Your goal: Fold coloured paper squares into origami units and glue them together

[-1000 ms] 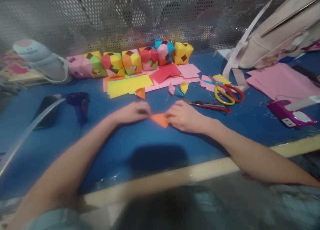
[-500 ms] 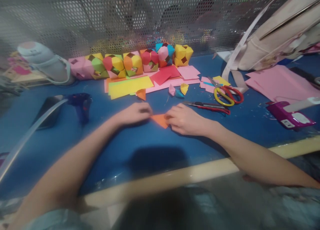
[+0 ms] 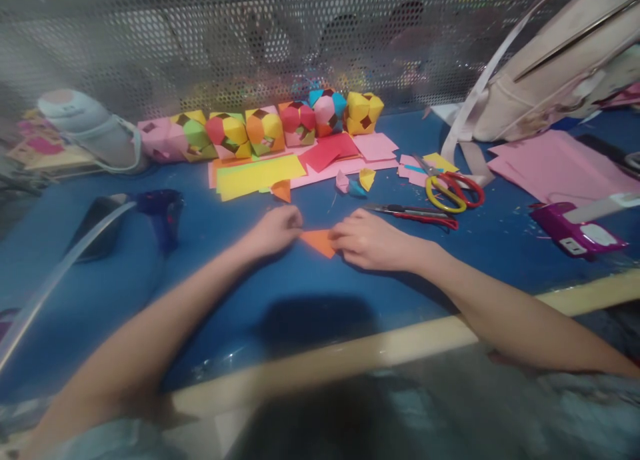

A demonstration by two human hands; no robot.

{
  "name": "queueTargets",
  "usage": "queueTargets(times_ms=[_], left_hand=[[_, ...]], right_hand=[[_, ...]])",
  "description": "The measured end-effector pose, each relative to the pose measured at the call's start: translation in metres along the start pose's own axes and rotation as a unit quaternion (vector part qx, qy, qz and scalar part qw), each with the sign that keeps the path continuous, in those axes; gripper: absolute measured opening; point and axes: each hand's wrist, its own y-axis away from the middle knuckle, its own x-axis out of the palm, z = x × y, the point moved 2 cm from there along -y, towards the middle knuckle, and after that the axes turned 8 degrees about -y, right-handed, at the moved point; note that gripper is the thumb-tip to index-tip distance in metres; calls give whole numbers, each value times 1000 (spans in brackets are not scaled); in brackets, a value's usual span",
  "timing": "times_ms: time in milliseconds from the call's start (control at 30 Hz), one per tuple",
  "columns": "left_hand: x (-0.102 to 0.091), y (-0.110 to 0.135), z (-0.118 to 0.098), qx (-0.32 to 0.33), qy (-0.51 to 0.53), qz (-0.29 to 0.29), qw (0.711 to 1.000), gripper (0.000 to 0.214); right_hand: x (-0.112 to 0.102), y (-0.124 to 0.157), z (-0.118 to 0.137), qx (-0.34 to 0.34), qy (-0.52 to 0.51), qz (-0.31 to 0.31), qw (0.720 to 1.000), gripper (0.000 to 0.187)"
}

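A small folded orange paper (image 3: 318, 241) lies on the blue tabletop (image 3: 280, 293). My left hand (image 3: 274, 229) pinches its left corner with the fingers closed. My right hand (image 3: 369, 239) presses on its right edge, fingers curled onto the paper. Both forearms reach in from the near edge of the table.
A row of several multicoloured paper cubes (image 3: 260, 130) stands at the back before a perforated metal screen (image 3: 250, 40). Yellow, red and pink sheets (image 3: 260, 173) lie in front of them. Scissors (image 3: 453, 190), a red-handled tool (image 3: 415, 213), a purple stapler (image 3: 580, 230), a glue gun (image 3: 160, 213), a bag (image 3: 560, 67).
Both hands stay on the orange paper with only slight shifts. The view has drifted a little.
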Motion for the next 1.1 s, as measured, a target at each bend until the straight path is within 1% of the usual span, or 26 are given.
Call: queueTargets(times_ms=[67, 133, 167, 233, 300, 367, 433, 500, 600, 700, 767, 833, 900, 1000, 1100], left_hand=[[-4, 0, 3, 2, -4, 18, 1000, 5], [-5, 2, 1, 12, -19, 14, 1000, 9], [-5, 4, -2, 19, -30, -1, 999, 12], [-1, 9, -13, 39, -57, -59, 996, 15], [6, 16, -28, 77, -58, -100, 990, 16], [16, 23, -42, 113, -84, -91, 986, 15], [25, 29, -51, 138, -137, -54, 979, 19], [30, 33, -55, 134, -194, -26, 972, 22], [31, 35, -58, 120, -266, 5, 956, 21], [29, 36, -62, 128, -321, 22, 938, 19], [28, 37, -63, 134, -361, 21, 923, 20], [28, 38, -62, 125, -397, 10, 909, 22], [28, 39, -60, 116, -416, -9, 902, 24], [29, 40, -57, 116, -424, -28, 898, 23], [28, 40, -56, 114, -415, -44, 902, 22]], right_hand=[[0, 0, 0, 2, -6, 3, 1000, 21], [-1, 0, 0, 7, -9, 6, 1000, 21], [-1, 0, 1, 9, -9, 8, 1000, 21], [-1, -1, 1, 13, -9, 11, 1000, 21], [-1, -2, 2, 17, -7, 12, 1000, 19], [0, -3, 2, 24, -5, 11, 1000, 17], [2, -4, 2, 28, -6, 10, 1000, 16], [4, -5, 3, 27, -8, 6, 1000, 16], [6, -5, 4, 28, -8, 0, 1000, 16], [4, -5, 4, 58, 6, 19, 998, 17], [0, -4, 4, 93, 26, 53, 994, 18], [-5, -3, 4, 131, 42, 83, 987, 18], [-10, -1, 4, 162, 47, 100, 981, 19], [-13, 0, 3, 202, 48, 103, 973, 21], [-12, 0, -2, 225, 49, 87, 969, 22]])
